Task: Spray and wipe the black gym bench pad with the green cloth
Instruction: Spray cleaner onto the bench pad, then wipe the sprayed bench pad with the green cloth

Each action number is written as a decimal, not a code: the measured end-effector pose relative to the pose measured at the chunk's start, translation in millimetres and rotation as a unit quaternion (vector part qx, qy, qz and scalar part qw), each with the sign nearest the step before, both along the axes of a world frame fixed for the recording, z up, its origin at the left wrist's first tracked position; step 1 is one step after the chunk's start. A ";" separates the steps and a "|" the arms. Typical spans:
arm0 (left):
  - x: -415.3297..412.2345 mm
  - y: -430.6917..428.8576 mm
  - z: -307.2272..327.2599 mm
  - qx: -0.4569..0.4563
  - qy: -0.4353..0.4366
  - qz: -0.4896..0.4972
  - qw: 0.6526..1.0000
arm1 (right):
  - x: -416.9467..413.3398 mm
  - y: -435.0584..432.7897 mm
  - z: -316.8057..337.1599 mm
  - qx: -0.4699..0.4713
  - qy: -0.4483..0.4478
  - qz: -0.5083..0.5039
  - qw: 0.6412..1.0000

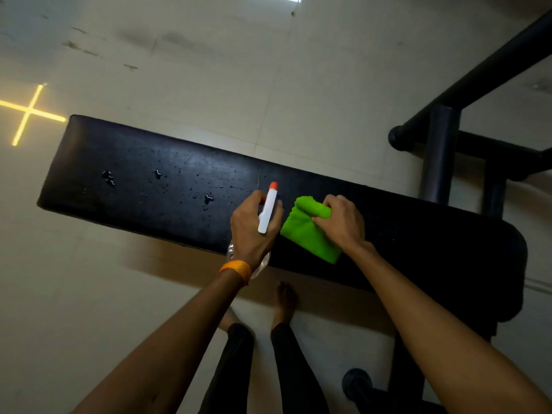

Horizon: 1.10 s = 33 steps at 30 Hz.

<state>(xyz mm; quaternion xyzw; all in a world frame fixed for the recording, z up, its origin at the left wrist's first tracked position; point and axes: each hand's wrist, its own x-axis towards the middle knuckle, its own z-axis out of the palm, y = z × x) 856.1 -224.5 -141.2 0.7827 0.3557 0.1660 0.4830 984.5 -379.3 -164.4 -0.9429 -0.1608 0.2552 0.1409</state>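
Note:
The black gym bench pad [143, 174] runs across the view from upper left to lower right, with water droplets and small puddles on its left half. My left hand [252, 225], an orange band on its wrist, grips a clear spray bottle [268, 212] with a white head and orange nozzle, aimed at the pad's middle. Just to its right, my right hand [343, 222] holds a folded green cloth [307, 234] over the pad.
The bench's black metal frame [439, 150] and a slanted bar stand at the upper right. My bare feet and dark trouser legs [283, 303] are on the beige tiled floor in front of the bench. A yellow cross-shaped light [28, 112] glows on the floor at left.

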 end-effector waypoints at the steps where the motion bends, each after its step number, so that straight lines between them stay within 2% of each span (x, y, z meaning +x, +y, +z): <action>1: 7.5 -3.3 6.1 0.003 -0.009 -0.007 1.000 | 0.1 -2.7 5.8 0.011 -0.006 -0.016 1.000; 6: 41.9 -21.9 29.9 0.005 -0.054 -0.044 0.998 | 1.0 -24.5 33.9 0.060 -0.033 -0.136 0.988; 9: 56.2 -35.0 31.9 -0.036 -0.061 -0.065 0.995 | -1.6 -33.8 44.6 0.105 -0.050 -0.194 0.974; 12: 61.0 -44.9 22.8 -0.065 -0.037 -0.096 0.993 | -4.7 -35.9 48.3 0.135 -0.039 -0.222 0.965; 16: 55.2 -47.7 12.1 -0.022 -0.002 -0.157 0.987 | -13.2 -32.6 45.2 0.155 -0.002 -0.233 0.960; 21: 29.3 -29.8 22.0 -0.078 0.018 -0.191 0.978 | -31.3 -16.0 52.9 0.180 0.031 -0.266 0.946; 25: -22.3 -17.2 21.4 -0.064 0.044 -0.191 0.978 | -65.8 6.0 52.0 0.191 0.061 -0.362 0.910; 29: -73.5 -5.2 18.6 -0.096 0.105 -0.288 0.947 | -117.3 42.3 44.0 0.188 0.130 -0.414 0.881; 33: -105.0 25.5 22.5 -0.153 0.093 -0.249 0.952 | -143.9 88.2 49.0 0.304 0.212 -0.437 0.819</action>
